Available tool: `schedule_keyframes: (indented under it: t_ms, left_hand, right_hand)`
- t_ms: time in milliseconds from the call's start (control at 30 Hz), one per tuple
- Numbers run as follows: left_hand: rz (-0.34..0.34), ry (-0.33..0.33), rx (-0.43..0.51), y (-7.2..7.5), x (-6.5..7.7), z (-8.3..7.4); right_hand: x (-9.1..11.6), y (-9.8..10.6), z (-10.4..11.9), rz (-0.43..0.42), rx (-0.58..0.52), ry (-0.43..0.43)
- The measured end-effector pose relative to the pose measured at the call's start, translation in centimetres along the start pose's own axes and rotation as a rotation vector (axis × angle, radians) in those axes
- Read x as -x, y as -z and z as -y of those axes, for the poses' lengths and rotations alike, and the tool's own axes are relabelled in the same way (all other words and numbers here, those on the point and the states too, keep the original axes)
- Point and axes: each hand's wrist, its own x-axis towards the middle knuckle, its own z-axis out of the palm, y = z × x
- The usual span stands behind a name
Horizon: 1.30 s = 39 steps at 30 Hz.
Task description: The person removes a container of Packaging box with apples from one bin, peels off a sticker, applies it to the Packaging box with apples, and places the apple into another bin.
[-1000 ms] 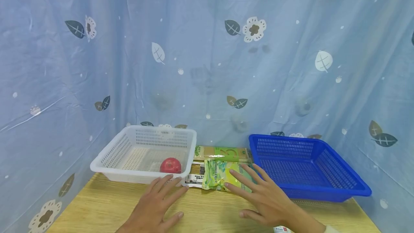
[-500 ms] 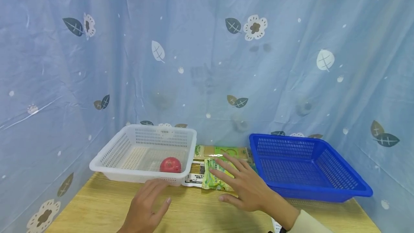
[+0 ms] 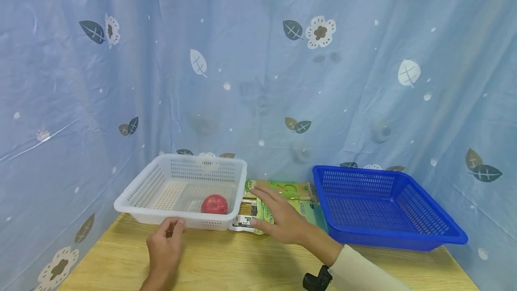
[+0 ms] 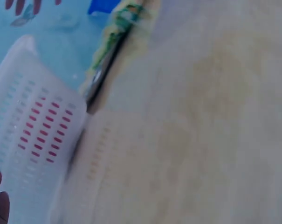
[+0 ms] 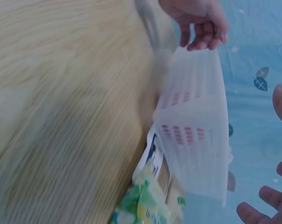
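Observation:
My left hand (image 3: 163,246) is at the front rim of the white plastic basket (image 3: 141,212), its fingers loosely bent and a gap showing between thumb and forefinger. A round red fruit or vegetable (image 3: 215,204) lies in that basket; in the left wrist view it shows red through the slots. My right hand (image 3: 282,219) is spread over the packages in the middle, fingers apart, with nothing in it. Below it lie a green-and-yellow packet (image 3: 299,206) and a brown-and-white packet (image 3: 244,220), partly hidden. Behind them is a flat green-and-tan package (image 3: 296,189).
A blue plastic basket (image 3: 387,205) stands at the right on the wooden table (image 3: 226,264). Blue patterned curtain (image 3: 258,80) hangs behind and along both sides. A black strapped device (image 3: 317,278) sits at my right wrist.
My left hand has moved left along the white basket's front, its fingers now more bent. My right hand has moved left over the packets. The baskets and packages stay in place.

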Motion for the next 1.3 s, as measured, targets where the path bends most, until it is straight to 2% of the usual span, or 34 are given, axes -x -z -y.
schedule_keyframes:
  t_ms: [67,133,267,400,567,800,900,1033,1200,1300]
  left_hand:
    - [-0.052,0.134,0.045,-0.1,-0.3,0.0]
    - [-0.122,0.237,0.110,-0.1,-0.8,0.1]
    - [-0.276,0.376,0.287,0.0,-2.0,0.6]
    - [-0.393,0.487,0.435,-0.1,-3.2,1.0]
    - [-0.517,0.559,0.548,-0.6,-4.0,1.5]
    - [-0.654,0.624,0.621,-0.2,-5.0,2.0]
    - [-0.702,0.688,0.654,-0.1,-5.3,2.0]
    - [-0.742,0.754,0.706,0.1,-5.8,1.6]
    - [-0.762,0.801,0.766,-0.2,-6.4,1.2]
    - [-0.764,0.828,0.783,-0.6,-6.3,1.2]
  right_hand:
    - [-0.7,-0.5,0.2,0.011,-0.028,-0.015]
    - [-1.3,-0.9,0.3,0.014,-0.055,-0.021]
    - [-2.7,-1.6,0.7,0.007,-0.111,-0.038]
    - [-4.1,-2.2,1.2,0.028,-0.234,-0.091]
    - [-5.8,-2.8,1.9,0.043,-0.330,-0.147]
    - [-7.9,-3.8,3.7,0.053,-0.336,-0.242]
    - [-8.6,-4.1,4.1,0.062,-0.315,-0.285]
    - [-9.8,-4.4,4.5,0.085,-0.324,-0.294]
    - [-11.1,-5.1,5.0,0.095,-0.302,-0.291]
    - [-11.5,-5.5,5.4,0.071,-0.280,-0.347]
